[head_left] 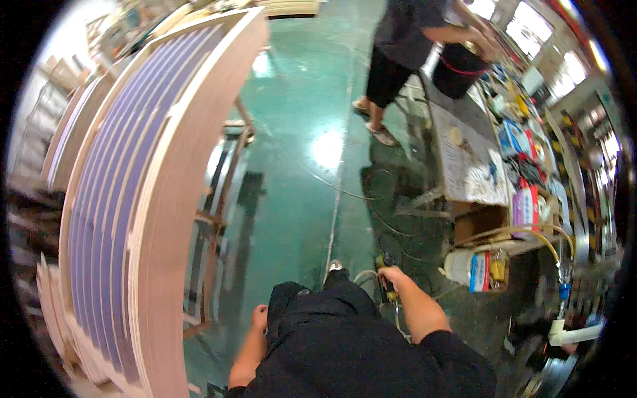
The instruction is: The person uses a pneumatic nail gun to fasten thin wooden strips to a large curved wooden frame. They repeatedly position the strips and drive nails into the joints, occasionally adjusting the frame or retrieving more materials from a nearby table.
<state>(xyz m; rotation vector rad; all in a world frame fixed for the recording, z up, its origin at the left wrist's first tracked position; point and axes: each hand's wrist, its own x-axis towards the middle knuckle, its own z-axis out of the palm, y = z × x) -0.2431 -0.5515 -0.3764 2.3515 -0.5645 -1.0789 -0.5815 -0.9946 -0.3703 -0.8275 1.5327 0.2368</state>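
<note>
My right hand (pixel 390 273) is wrapped round a hand-held air tool (pixel 386 278), dark with a yellow-green part, held low at my right side. A thin hose trails close to it, and the tool's exact kind cannot be made out. My left hand (pixel 261 317) hangs beside my left thigh, its fingers too small and partly hidden to read. Nearest to that hand is a large pale wooden frame (pixel 192 152), filled with purple-blue strips (pixel 126 172) between light slats. It rests on a trestle stand (pixel 222 179).
A workbench (pixel 446 149) runs along the right, crowded with packets and tools. At its far part another person (pixel 405 33) stands with their hands on a black bucket (pixel 459 69). An air hose (pixel 345 193) lies across the green floor (pixel 298 132). A white bucket (pixel 458 268) stands below the bench's near end.
</note>
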